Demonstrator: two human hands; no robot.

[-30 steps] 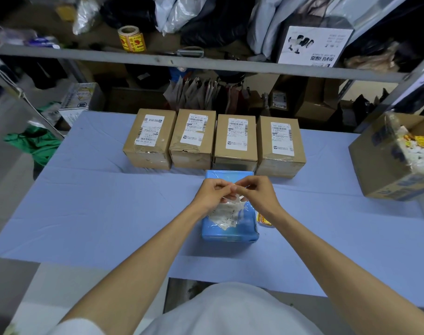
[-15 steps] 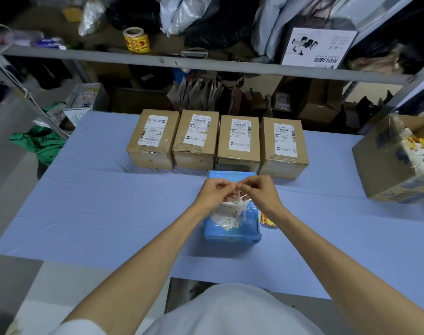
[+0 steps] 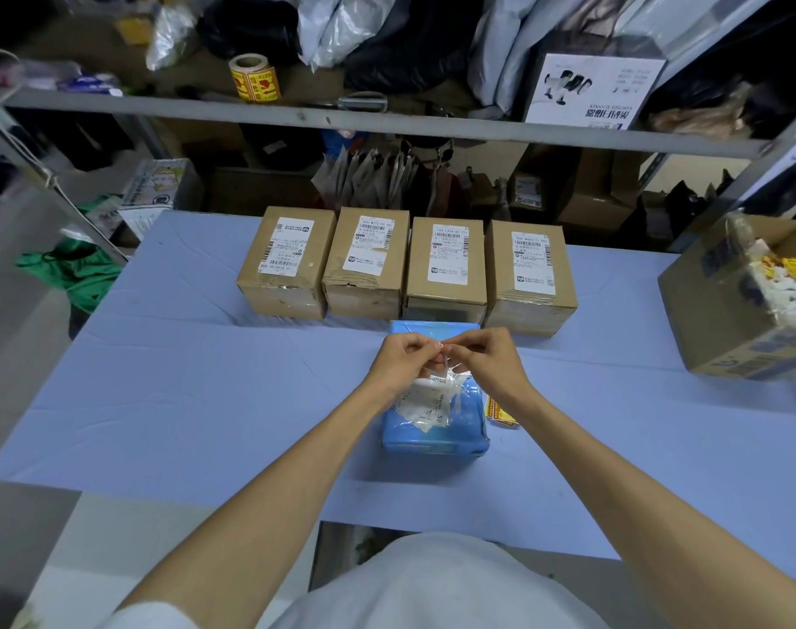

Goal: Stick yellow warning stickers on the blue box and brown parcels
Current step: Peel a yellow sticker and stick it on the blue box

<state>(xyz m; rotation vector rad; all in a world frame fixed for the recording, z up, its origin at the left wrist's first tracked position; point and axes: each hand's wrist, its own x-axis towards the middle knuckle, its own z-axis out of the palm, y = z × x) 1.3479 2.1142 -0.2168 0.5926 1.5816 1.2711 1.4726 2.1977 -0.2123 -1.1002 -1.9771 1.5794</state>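
Two bare forearms reach in from 6 o'clock over a table [image 3: 183,401] covered in pale blue. The left hand [image 3: 403,363] and the right hand [image 3: 487,363] are held together, fingertips meeting, above the far end of a blue box [image 3: 434,431]. A thin scrap [image 3: 450,367] is pinched between the curled fingers of both hands; what it is cannot be made out.

The blue box is laid flat at the middle of the table. A crumpled clear wrapper [image 3: 425,404] with a white label is seen on its top, just under the hands. At 3 o'clock of the blue box, just beside it, a strip of yellow stickers [image 3: 500,413] is laid on the table, partly hidden by the right wrist.

At 12 o'clock, four brown parcels [image 3: 446,265] are lined up side by side, each topped with a white shipping label. At 3 o'clock, at the table's edge, an open carton [image 3: 723,320] is set, with white and yellow bits seen inside. On the shelf [image 3: 387,122] at 11 o'clock, a roll of yellow stickers [image 3: 254,79] is stood.
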